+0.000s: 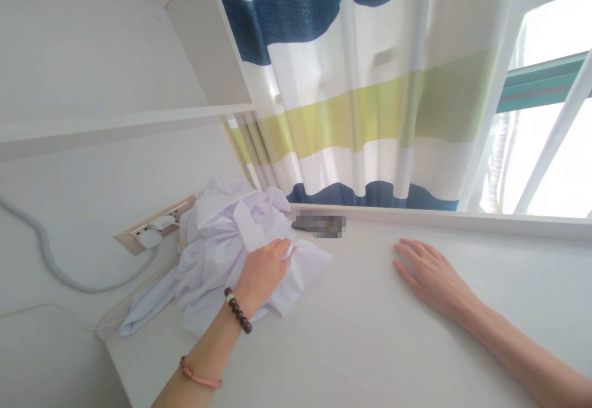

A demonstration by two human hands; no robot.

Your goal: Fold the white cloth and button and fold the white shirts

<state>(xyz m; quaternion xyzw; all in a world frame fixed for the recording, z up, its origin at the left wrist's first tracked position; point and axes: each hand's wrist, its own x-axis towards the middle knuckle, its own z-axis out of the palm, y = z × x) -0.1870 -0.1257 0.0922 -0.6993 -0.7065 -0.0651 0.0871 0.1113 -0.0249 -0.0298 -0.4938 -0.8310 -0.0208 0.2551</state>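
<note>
My left hand [263,270] rests on a crumpled white garment [217,248] heaped at the back left of a white tabletop [361,334]. Its fingers curl over a fold of the cloth. A dark bead bracelet and a pink band sit on that wrist and forearm. My right hand [428,272] lies flat on the bare tabletop to the right, fingers stretched out and holding nothing.
A wall socket [152,226] with a white plug and grey cable [55,266] sits left of the garment. A striped curtain [361,87] hangs behind the table beside a window [546,118]. A blurred dark object [319,223] lies by the sill. A shelf [115,124] juts out above.
</note>
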